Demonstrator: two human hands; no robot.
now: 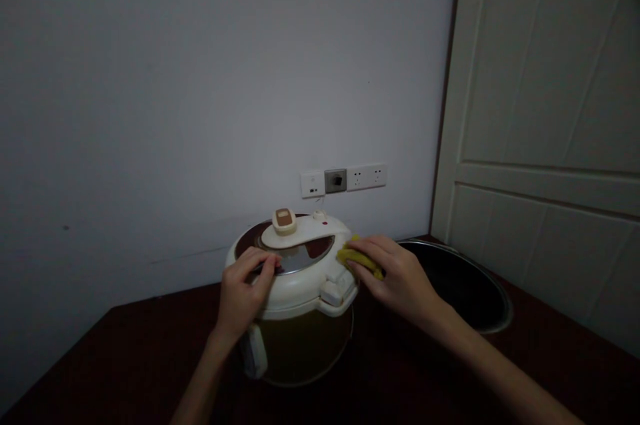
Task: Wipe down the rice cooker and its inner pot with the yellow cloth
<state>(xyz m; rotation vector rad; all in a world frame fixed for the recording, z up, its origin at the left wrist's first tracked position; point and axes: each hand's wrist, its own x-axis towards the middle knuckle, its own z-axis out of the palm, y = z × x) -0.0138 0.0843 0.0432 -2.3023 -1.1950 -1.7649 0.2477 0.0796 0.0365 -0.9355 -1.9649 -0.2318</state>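
Cooker (pixel 295 297) on the worktop (pixel 150 345), before the far wall (pixel 200 78) | my right hand (pixel 395 271) holds a yellow cloth (pixel 361 259) to its right side | my left (pixel 245 288) narrowed at near-left rim, grip unclear | wiping seemingly partway, brownish marks (pixel 327 293) remaining

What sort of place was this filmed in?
Probably a home, perhaps a kitchen or dining corner, though the light is dim. A pressure cooker and a dark round pan share a dark red tabletop, with sockets on the wall behind.
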